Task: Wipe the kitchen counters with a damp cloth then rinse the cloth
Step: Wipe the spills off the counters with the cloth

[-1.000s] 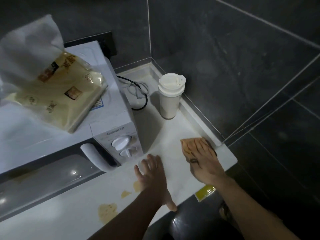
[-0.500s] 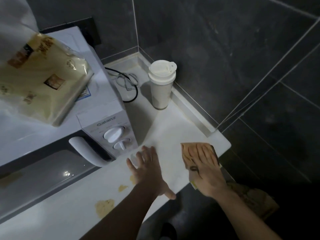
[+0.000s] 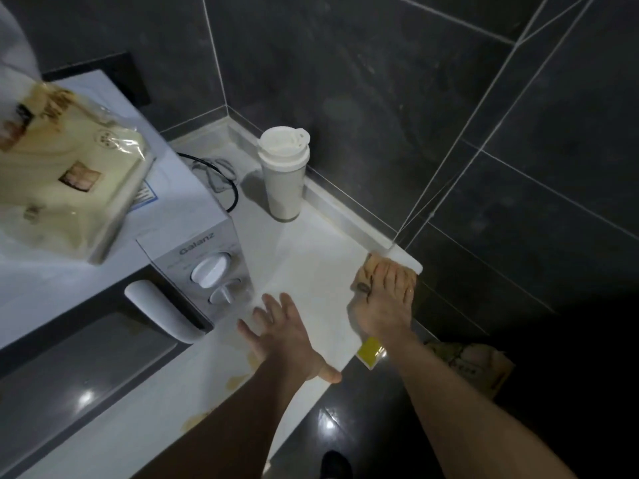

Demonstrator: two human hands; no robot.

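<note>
At the far right corner of the white tabletop (image 3: 311, 257), the right hand (image 3: 383, 299) is pressed flat on top of an orange cloth (image 3: 375, 267), fingers spread over it rather than pinching it, so the grip is basically a flat palm pushing down. The cloth sits right at the tabletop's end, just beside the dark tiled wall (image 3: 397, 98). The left hand (image 3: 287, 337) is flat on the tabletop too, fingers fanned out, holding nothing, thumb hanging over the front edge. It's just in front of the microwave (image 3: 193, 250), near the knobs. A white lidded tumbler (image 3: 285, 178) stands upright back by the wall, well apart from both hands. A few yellowish stains (image 3: 238, 380) show near the left forearm. A bag of bread (image 3: 65, 171) sits on the microwave.
</note>
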